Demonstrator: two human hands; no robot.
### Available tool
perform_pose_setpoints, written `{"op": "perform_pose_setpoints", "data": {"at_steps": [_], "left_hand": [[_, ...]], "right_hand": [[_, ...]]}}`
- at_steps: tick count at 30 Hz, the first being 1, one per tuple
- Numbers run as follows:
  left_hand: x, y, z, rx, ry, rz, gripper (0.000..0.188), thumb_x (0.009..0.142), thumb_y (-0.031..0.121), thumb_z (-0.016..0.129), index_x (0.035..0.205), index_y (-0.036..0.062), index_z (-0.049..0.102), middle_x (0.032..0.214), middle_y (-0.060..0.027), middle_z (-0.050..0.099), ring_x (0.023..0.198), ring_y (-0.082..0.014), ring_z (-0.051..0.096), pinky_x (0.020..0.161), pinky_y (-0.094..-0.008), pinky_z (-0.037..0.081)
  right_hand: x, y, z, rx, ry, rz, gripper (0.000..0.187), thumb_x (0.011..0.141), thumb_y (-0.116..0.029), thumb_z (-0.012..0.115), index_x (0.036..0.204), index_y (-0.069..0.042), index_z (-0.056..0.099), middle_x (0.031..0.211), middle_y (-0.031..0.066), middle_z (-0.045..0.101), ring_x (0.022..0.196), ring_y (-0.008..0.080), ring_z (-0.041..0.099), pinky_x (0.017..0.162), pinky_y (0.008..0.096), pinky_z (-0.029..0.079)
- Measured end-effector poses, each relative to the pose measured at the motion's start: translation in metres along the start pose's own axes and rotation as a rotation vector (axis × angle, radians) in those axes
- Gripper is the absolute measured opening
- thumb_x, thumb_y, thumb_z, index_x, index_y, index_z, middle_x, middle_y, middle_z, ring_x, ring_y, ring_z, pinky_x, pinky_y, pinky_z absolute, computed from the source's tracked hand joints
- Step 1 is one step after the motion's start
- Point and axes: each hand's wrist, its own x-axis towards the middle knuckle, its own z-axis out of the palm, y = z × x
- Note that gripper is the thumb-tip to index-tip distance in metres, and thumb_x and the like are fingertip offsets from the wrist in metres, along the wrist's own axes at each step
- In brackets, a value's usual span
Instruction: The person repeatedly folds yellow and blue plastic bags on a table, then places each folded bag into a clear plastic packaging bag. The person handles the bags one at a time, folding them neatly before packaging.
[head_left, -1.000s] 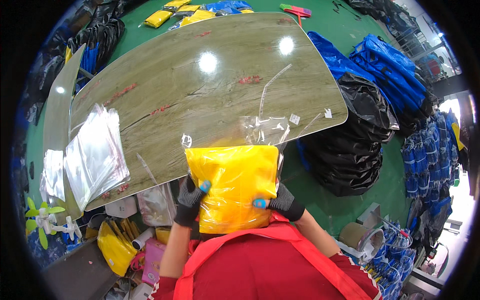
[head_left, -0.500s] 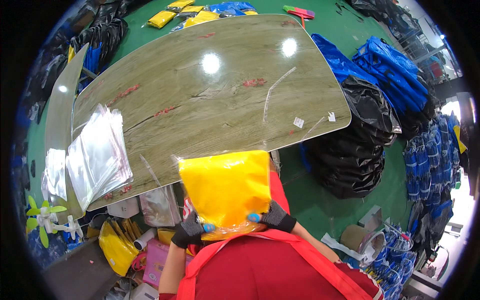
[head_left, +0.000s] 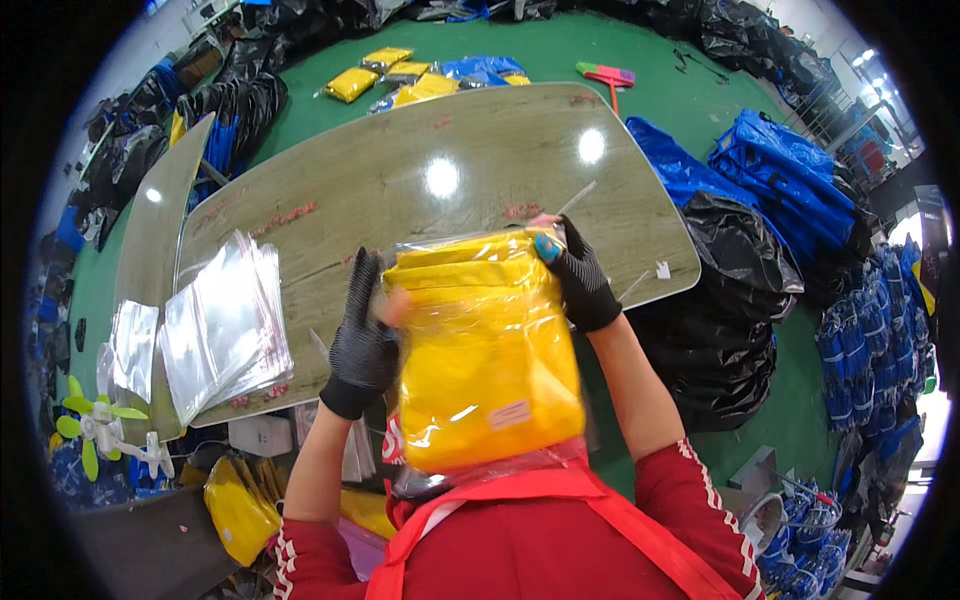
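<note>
The right hand (head_left: pixel 585 278) pinches the top right corner of a yellow packet (head_left: pixel 485 350) in clear wrap. The left hand (head_left: pixel 362 350) stands along its left edge, fingers extended, the thumb blurred at the packet; whether it grips, I cannot tell. The packet is held before the red apron (head_left: pixel 540 487), overlapping the near edge of the surface (head_left: pixel 360 180). On the surface's left part lie clear sleeves (head_left: pixel 225 325); a green-bladed fan (head_left: pixel 98 425) is near its lower left corner. Black sacks (head_left: pixel 725 350) stand right, a broom (head_left: pixel 607 74) beyond.
</note>
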Motion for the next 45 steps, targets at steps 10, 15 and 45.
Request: {"op": "perform_pose_setpoints", "data": {"at_steps": [10, 15, 45], "left_hand": [[-0.009, -0.012, 0.029, -1.094, 0.172, -0.596, 0.042, 0.085, 0.026, 0.070, 0.117, 0.0003, 0.061, 0.126, -0.0126, 0.058, 0.114, -0.0188, 0.052, 0.099, -0.0307, 0.038], [-0.004, 0.014, 0.018, -0.910, 0.237, -0.744, 0.017, 0.091, 0.017, 0.066, 0.087, 0.0008, 0.064, 0.076, 0.0014, 0.060, 0.072, -0.0085, 0.055, 0.069, -0.0239, 0.045], [0.069, 0.006, -0.030, -0.566, 0.616, -0.557, 0.024, 0.099, 0.025, 0.051, 0.100, 0.0016, 0.059, 0.087, -0.0044, 0.058, 0.079, -0.0121, 0.052, 0.074, -0.0264, 0.042]], "right_hand": [[-0.048, 0.005, 0.026, -0.300, 0.197, -0.042, 0.025, 0.088, -0.021, 0.070, 0.103, -0.002, 0.063, 0.094, 0.0047, 0.067, 0.087, 0.0094, 0.060, 0.081, 0.0259, 0.048], [-0.060, -0.008, 0.024, -0.623, 0.251, -0.074, 0.026, 0.089, -0.022, 0.069, 0.102, 0.000, 0.063, 0.086, 0.0072, 0.068, 0.078, 0.0088, 0.060, 0.071, 0.0262, 0.049], [0.020, -0.068, 0.052, -0.433, -0.228, -0.412, 0.054, 0.095, -0.037, 0.059, 0.131, 0.002, 0.049, 0.122, 0.0170, 0.059, 0.110, 0.0227, 0.057, 0.093, 0.0351, 0.044]]}}
